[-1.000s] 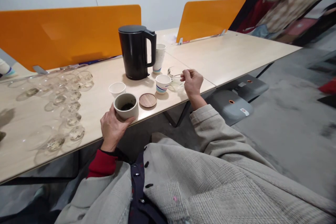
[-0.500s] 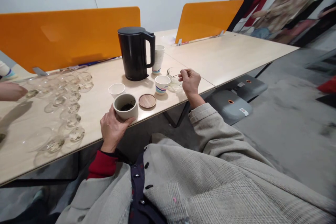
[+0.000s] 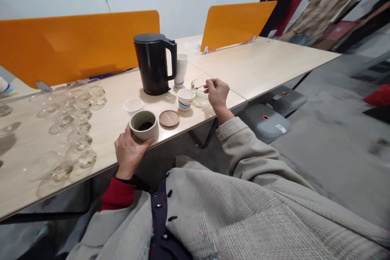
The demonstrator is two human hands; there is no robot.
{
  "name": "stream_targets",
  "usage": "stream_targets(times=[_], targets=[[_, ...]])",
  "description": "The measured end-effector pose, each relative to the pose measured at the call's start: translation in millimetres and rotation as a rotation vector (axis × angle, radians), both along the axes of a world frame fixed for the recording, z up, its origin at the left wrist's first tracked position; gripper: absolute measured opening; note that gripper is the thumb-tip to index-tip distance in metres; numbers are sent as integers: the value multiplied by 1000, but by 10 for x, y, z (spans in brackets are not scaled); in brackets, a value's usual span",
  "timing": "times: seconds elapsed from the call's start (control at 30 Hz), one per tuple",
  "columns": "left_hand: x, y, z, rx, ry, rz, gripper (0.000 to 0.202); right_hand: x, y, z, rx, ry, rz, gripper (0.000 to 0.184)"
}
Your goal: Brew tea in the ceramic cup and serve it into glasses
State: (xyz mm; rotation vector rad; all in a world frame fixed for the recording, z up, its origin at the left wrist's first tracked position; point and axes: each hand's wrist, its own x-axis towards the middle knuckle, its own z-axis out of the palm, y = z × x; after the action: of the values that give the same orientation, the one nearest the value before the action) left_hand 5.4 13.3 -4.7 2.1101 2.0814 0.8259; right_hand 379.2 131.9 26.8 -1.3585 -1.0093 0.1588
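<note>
My left hand (image 3: 130, 152) is wrapped round a grey cup (image 3: 144, 126) with dark matter inside, at the table's front edge. Pinched in the fingers of my right hand (image 3: 217, 92) is a thin stick (image 3: 201, 87), its far end over a clear glass cup (image 3: 196, 94); whether that end is a spoon I cannot tell. Close to the glass stands a patterned paper cup (image 3: 186, 100). A round wooden coaster (image 3: 169, 118) lies between my hands. Behind the grey cup is another white paper cup (image 3: 133, 106).
A black electric kettle (image 3: 154, 65) stands behind the cups, beside a stack of paper cups (image 3: 181, 69). Several clear glasses (image 3: 87, 158) cover the left of the table. Orange dividers (image 3: 76, 48) line the back, and grey stools (image 3: 262, 122) stand under the right side.
Another person's hand at the left, among the glasses, has left the view. My view has shifted slightly; my left hand keeps the cup, and my right hand stays by the glass with the stick.
</note>
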Motion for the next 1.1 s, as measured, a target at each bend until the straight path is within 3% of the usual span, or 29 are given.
stream_targets(times=[0.1,0.3,0.47,0.63,0.83,1.1], targets=[[-1,1,3,-4,15,-1,95,24,-21,-6,-9,-14,3,27],[12,-4,16,-1,23,7,93,126,-35,39,135,49,-13,34],[18,-5,31,-13,1,1,95,79,-78,79,137,54,7,33],[8,1,9,-8,-7,6,96,-7,-184,92,78,1,-20,26],[-12,6,-20,6,-17,-3,94,36,-211,69,-99,-114,-24,25],[-5,9,-6,1,-7,-5,93,103,-180,93,52,-101,-60,22]])
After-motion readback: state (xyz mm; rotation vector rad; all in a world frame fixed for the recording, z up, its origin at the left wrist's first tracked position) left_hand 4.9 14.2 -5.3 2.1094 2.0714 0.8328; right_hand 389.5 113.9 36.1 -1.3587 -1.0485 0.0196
